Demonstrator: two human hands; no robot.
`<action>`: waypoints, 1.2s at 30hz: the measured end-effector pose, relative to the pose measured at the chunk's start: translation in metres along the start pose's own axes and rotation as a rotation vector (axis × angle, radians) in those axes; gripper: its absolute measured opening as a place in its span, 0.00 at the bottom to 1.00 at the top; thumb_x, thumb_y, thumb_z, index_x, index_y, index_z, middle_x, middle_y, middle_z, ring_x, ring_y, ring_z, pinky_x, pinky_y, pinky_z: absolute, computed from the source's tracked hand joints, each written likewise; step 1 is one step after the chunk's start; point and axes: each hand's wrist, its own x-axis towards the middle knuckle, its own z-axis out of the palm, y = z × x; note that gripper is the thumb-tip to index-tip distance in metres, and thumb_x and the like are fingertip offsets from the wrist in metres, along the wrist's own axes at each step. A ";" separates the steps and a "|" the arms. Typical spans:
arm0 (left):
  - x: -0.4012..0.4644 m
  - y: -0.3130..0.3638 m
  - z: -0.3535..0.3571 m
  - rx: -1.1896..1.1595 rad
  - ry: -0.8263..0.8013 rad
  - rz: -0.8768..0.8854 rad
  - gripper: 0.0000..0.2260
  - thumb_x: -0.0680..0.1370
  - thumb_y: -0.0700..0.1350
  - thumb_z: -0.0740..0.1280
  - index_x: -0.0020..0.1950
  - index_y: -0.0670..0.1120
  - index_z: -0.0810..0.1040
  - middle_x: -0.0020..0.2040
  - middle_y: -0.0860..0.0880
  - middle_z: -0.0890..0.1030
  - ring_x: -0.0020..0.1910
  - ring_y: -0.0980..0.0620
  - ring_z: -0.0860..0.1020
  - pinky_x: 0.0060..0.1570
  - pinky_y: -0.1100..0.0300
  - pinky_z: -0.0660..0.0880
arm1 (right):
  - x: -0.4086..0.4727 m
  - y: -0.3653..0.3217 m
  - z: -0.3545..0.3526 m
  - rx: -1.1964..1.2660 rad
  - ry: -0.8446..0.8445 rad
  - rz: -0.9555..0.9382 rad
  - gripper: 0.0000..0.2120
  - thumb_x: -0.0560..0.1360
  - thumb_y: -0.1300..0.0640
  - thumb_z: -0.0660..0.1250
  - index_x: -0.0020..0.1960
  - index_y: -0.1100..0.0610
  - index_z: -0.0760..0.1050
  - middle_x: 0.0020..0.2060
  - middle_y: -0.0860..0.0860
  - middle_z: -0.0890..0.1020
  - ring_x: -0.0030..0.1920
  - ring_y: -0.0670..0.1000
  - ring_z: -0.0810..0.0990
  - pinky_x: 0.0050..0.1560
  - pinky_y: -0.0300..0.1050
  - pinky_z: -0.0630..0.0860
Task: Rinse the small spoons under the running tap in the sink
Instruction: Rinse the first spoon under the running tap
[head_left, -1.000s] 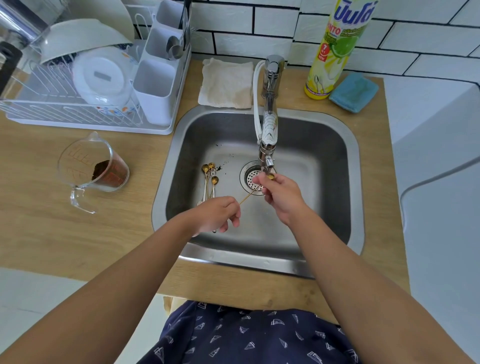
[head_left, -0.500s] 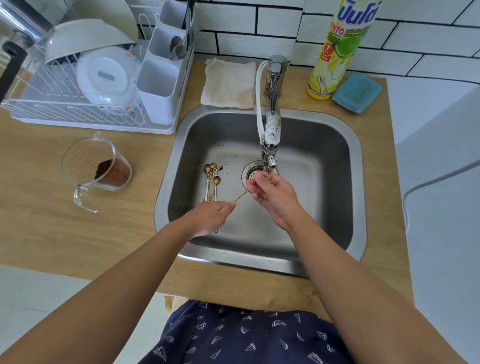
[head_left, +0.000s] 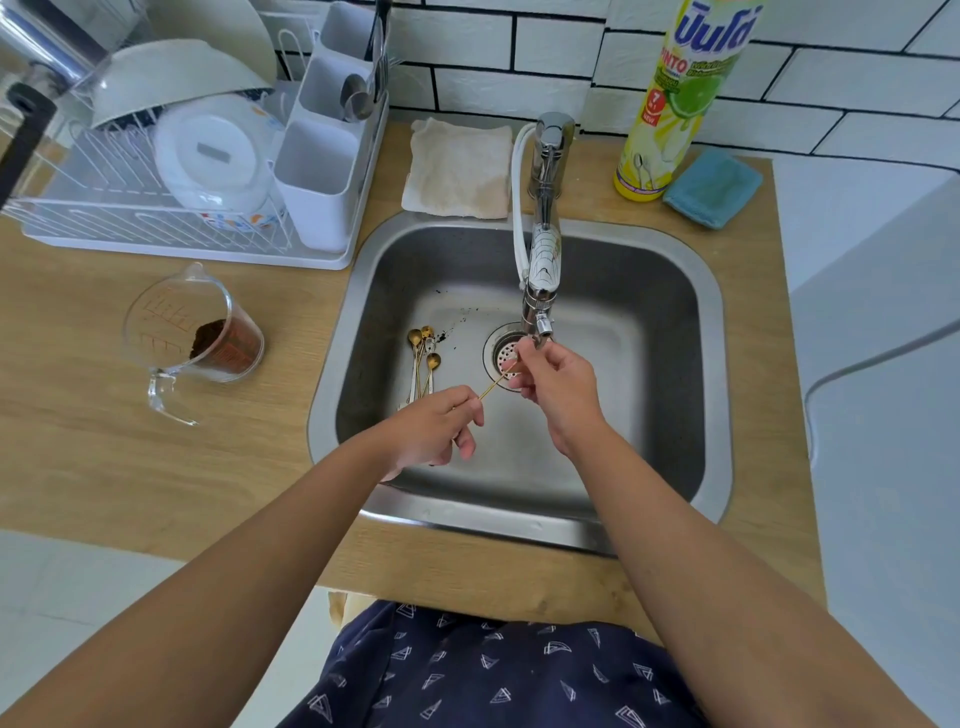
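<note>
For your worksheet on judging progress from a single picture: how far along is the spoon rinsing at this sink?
Done: nothing shows as finished; no rinsed gold spoon can be made out in the rack. In hand: one gold spoon, its handle pinched by the left hand, its bowl end in the right hand under the tap spout. Left: a few spoons lying on the sink floor beside dark specks.
</note>
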 end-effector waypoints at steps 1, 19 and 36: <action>0.000 0.000 0.000 -0.035 -0.008 -0.006 0.14 0.86 0.52 0.55 0.52 0.46 0.75 0.33 0.48 0.79 0.26 0.52 0.66 0.28 0.62 0.66 | 0.000 -0.001 0.000 0.008 -0.007 0.009 0.10 0.84 0.55 0.65 0.47 0.55 0.81 0.40 0.50 0.89 0.33 0.44 0.82 0.34 0.35 0.77; 0.056 0.048 0.030 -0.449 0.273 0.061 0.07 0.83 0.48 0.63 0.48 0.48 0.79 0.31 0.54 0.80 0.25 0.57 0.76 0.27 0.64 0.66 | 0.001 -0.013 -0.026 0.485 0.103 0.064 0.07 0.84 0.58 0.64 0.50 0.59 0.79 0.39 0.49 0.88 0.40 0.42 0.86 0.38 0.34 0.80; 0.059 0.048 0.038 -0.252 0.279 0.251 0.01 0.81 0.47 0.68 0.50 0.51 0.78 0.38 0.52 0.82 0.33 0.55 0.81 0.38 0.60 0.78 | 0.004 -0.031 -0.033 0.472 0.203 -0.012 0.03 0.82 0.62 0.68 0.49 0.60 0.79 0.36 0.50 0.87 0.36 0.43 0.85 0.40 0.36 0.81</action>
